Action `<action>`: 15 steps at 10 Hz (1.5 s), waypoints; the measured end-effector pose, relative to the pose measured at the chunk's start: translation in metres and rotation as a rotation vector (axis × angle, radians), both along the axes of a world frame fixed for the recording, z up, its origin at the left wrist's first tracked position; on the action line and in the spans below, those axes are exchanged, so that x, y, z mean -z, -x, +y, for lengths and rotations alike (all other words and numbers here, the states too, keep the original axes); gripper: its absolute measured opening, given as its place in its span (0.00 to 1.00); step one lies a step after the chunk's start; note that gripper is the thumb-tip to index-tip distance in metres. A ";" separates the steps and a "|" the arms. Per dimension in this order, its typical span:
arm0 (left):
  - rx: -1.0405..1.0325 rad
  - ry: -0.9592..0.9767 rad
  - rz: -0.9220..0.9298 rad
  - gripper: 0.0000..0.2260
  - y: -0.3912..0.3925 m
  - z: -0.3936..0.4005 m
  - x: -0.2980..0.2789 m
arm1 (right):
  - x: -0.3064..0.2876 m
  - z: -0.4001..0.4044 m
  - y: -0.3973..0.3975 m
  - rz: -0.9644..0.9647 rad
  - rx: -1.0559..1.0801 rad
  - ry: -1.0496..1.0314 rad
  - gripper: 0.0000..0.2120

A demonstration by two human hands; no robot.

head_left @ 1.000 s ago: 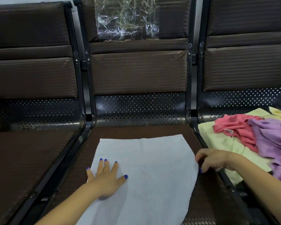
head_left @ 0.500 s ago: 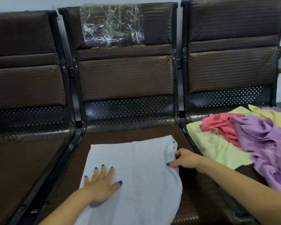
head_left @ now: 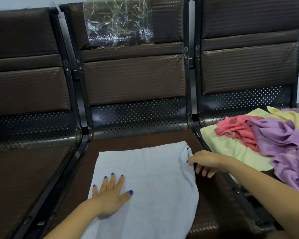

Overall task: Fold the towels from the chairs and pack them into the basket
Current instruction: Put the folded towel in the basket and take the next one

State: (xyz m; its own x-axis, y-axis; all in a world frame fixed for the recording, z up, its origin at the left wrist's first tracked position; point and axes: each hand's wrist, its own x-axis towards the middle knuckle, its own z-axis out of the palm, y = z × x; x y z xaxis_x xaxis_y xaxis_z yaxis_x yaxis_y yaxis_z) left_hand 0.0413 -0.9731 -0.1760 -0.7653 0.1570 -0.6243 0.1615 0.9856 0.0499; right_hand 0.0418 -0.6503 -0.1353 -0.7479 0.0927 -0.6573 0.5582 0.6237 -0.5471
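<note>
Towels are lying on a row of three dark brown chairs joined side by side. One pale blue towel [head_left: 145,183] is spreading flat across the seat of the middle chair [head_left: 133,80], its near end running out of view at the bottom. The left hand [head_left: 110,195] is resting palm down on the towel's left part, fingers straight and spread, pressing the cloth against the seat. The right hand [head_left: 205,163] is reaching in from the right and pinching the towel's right edge near its far corner, with the other fingers curling beneath. On the right chair [head_left: 248,66], a loose pile is sitting: a pale green towel [head_left: 231,149] lying underneath, a pink towel [head_left: 238,130] crumpled on top of it, a purple towel [head_left: 286,145] draping over both, and a yellow towel [head_left: 290,115] showing behind. A sheet of crinkled clear plastic [head_left: 118,23] is clinging to the middle chair's backrest. The left chair [head_left: 24,83] is standing beside it.
</note>
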 end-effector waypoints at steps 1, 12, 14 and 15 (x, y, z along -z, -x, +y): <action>0.008 0.003 -0.008 0.33 0.001 -0.001 0.000 | -0.007 0.010 -0.006 -0.095 0.003 0.091 0.12; 0.018 0.013 -0.053 0.33 0.002 0.000 -0.003 | 0.005 0.029 -0.016 -0.103 0.228 0.309 0.07; 0.013 0.000 -0.044 0.33 0.001 0.000 -0.001 | 0.005 0.029 -0.013 -0.088 0.165 0.268 0.08; 0.007 -0.003 -0.036 0.33 0.000 0.000 -0.001 | 0.007 0.022 -0.009 -0.014 0.181 0.273 0.05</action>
State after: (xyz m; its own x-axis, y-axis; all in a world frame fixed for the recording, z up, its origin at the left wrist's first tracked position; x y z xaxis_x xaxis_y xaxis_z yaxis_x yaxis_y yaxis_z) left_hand 0.0416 -0.9733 -0.1752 -0.7414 0.1640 -0.6507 0.1661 0.9843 0.0589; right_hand 0.0512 -0.6288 -0.1422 -0.7259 0.0421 -0.6865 0.6555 0.3446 -0.6719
